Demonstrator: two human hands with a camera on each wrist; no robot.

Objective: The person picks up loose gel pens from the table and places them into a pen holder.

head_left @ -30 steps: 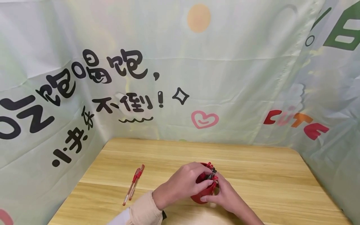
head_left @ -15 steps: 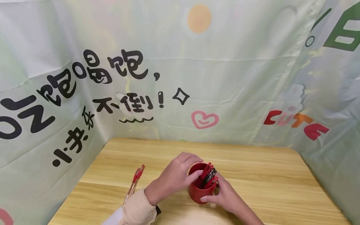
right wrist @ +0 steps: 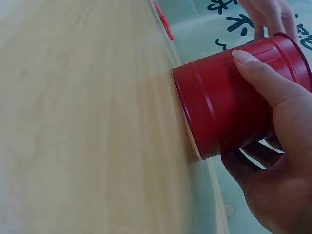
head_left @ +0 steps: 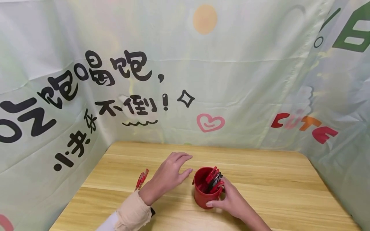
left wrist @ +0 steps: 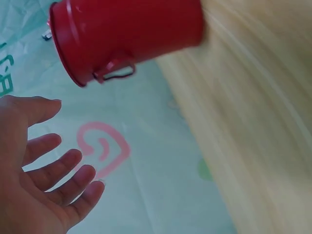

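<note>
A red metal bucket-shaped pen holder (head_left: 202, 197) stands upright on the table, with a small handle loop (left wrist: 117, 70) on its side. Several red and black pens (head_left: 214, 179) lean against its right inner wall. My right hand (head_left: 234, 199) grips the holder from the right; in the right wrist view the thumb (right wrist: 261, 73) lies along its wall and the other fingers go round the far side. To the left of the holder, my left hand (head_left: 169, 171) is raised, apart from it, fingers spread and loosely bent with nothing in them.
Red-capped pens (head_left: 141, 179) lie on the left of the wooden table (head_left: 274, 179), partly hidden behind my left forearm. Printed cloth (head_left: 245, 96) hangs round the table's back and sides.
My left hand has come out of the pen holder's mouth and moved left, uncovering the pens inside. The right hand keeps its hold, and the holder stays in place.
</note>
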